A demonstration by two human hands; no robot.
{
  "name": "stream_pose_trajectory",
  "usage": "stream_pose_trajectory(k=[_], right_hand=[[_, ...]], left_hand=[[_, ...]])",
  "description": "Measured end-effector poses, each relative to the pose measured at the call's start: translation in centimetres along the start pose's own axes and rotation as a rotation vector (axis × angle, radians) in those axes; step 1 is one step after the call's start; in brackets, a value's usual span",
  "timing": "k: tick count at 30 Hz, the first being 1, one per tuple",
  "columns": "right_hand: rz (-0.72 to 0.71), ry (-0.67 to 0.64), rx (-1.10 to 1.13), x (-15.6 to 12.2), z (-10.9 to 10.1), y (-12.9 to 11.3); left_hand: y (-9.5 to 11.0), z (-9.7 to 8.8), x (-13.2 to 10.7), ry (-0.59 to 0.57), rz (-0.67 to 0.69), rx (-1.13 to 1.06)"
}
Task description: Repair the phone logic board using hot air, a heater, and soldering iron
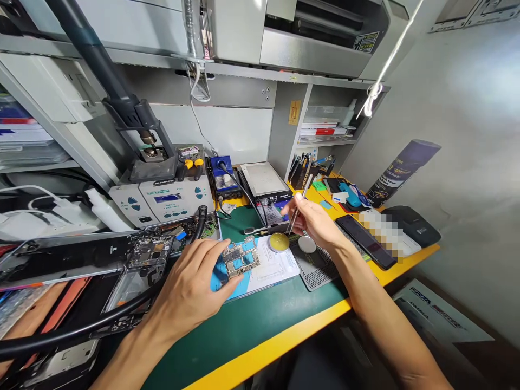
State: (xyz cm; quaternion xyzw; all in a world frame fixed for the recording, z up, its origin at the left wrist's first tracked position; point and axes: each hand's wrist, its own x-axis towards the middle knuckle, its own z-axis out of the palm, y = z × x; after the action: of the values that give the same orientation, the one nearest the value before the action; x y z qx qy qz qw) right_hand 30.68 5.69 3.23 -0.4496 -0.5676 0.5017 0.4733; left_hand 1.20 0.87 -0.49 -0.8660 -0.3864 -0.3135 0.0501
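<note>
My left hand (195, 281) grips a small phone circuit board (241, 257) by its edges, with blue patches on the face toward me. It is above a blue and white sheet (270, 269). Between the fingers of my right hand (314, 219) is a pair of metal tweezers (296, 210), tips pointing down beside a round tin (279, 242) with yellowish contents. A pale round lid (307, 244) lies on the dark perforated plate (319, 271) below my right hand.
A soldering station (160, 200) stands back left, its black hose (122, 315) crossing the lower left. Opened phone parts (148, 252) lie left. On the right are a black phone (365, 241) and a spray can (400, 173). A green mat (252, 330) covers the bench.
</note>
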Motion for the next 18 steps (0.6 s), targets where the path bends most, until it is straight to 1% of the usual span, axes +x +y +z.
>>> stream_pose_trajectory(k=[3, 6, 9, 14, 18], right_hand=[[0.075, -0.106, -0.092, -0.1, -1.4, -0.2], [0.090, -0.202, -0.210, -0.2, -2.8, -0.4], [0.100, -0.288, -0.253, -0.2, -3.6, -0.5], [0.079, -0.309, -0.306, 0.0, -3.7, 0.0], [0.028, -0.304, -0.351, 0.1, -3.7, 0.4]], left_hand=[[-0.2, 0.2, -0.1, 0.000, 0.005, 0.010], [-0.3, 0.5, -0.2, -0.007, 0.005, 0.009], [-0.3, 0.7, -0.2, -0.009, 0.003, 0.006], [-0.4, 0.8, -0.3, -0.016, -0.008, -0.005], [-0.4, 0.8, -0.3, -0.026, -0.019, -0.013]])
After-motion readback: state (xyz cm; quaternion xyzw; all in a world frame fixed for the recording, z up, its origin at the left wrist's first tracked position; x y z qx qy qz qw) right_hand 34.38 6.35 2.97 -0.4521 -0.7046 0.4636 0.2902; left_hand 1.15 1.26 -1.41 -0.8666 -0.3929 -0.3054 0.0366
